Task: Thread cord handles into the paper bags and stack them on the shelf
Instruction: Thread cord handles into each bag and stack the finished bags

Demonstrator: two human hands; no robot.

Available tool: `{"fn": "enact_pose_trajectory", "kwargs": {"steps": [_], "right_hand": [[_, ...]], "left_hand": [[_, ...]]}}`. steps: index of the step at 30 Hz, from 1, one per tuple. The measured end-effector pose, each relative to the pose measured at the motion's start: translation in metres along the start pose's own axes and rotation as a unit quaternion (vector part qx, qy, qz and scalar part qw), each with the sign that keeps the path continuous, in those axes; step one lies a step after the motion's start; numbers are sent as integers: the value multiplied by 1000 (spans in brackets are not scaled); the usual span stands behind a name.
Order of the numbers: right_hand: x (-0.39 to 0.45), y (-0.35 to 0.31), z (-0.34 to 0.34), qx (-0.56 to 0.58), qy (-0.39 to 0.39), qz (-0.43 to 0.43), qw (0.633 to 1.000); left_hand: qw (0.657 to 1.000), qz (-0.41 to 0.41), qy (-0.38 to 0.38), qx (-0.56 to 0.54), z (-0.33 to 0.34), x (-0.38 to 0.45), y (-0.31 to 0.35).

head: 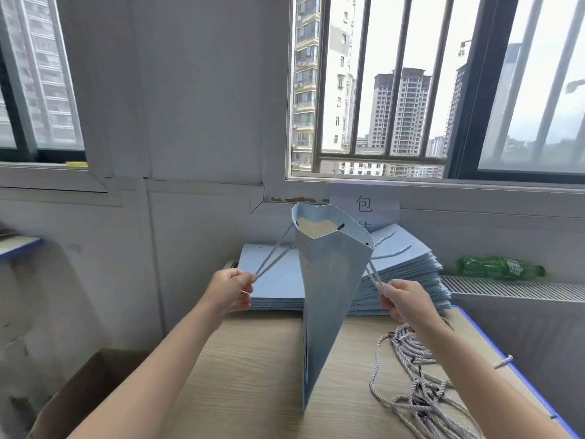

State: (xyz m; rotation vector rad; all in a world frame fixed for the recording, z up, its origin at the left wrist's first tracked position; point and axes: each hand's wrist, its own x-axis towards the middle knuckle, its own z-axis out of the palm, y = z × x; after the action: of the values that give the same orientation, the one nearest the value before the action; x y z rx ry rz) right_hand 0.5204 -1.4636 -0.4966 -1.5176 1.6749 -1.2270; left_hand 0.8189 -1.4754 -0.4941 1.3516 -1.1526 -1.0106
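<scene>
A light blue paper bag (326, 299) stands upright on the wooden table (247, 369), its mouth spread open at the top. A cord handle (273, 259) runs out of its left side, and my left hand (231, 289) pinches that loop. My right hand (403, 297) pinches the cord handle (375, 278) that comes out of the bag's right side. Both cords are pulled taut, away from the bag. A pile of loose twisted cords (414, 381) lies on the table under my right forearm.
Behind the bag lie two stacks of flat blue bags, one at the left (272, 280) and a taller one with handles at the right (408, 264). A green plastic bottle (497, 268) lies on the radiator ledge. A cardboard box (79, 397) sits below the table's left edge.
</scene>
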Motion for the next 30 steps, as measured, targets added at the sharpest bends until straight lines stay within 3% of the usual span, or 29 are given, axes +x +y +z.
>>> {"fn": "enact_pose_trajectory", "kwargs": {"steps": [4, 7, 10, 15, 17, 19, 21, 23, 26, 30], "right_hand": [[6, -35, -11, -24, 16, -60, 998], [0, -66, -20, -49, -12, -154, 987], [-14, -88, -20, -49, -47, -231, 971], [-38, -108, -14, -18, -113, -242, 963], [-47, -113, -14, -74, -127, -243, 959], [-50, -114, -14, -198, -128, -273, 932], [-49, -112, -11, -298, -96, -297, 902], [-50, -112, -6, -322, -38, -314, 892], [-48, -112, 0, -305, 55, -322, 894], [-46, -112, 1, -235, 59, -331, 912]], "left_hand": [[998, 51, -9, 30, 7, -4, 20], [983, 143, -12, 114, 19, -16, 37], [963, 244, -58, 102, 38, -39, 56], [940, 309, -122, 74, 60, -61, 71], [937, 320, -126, 65, 61, -63, 70], [934, 326, -135, 59, 58, -63, 69], [931, 331, -133, 72, 55, -60, 66], [933, 330, -117, 90, 50, -56, 64], [940, 320, -69, 95, 40, -51, 64], [954, 292, 3, 66, 24, -38, 60]]}}
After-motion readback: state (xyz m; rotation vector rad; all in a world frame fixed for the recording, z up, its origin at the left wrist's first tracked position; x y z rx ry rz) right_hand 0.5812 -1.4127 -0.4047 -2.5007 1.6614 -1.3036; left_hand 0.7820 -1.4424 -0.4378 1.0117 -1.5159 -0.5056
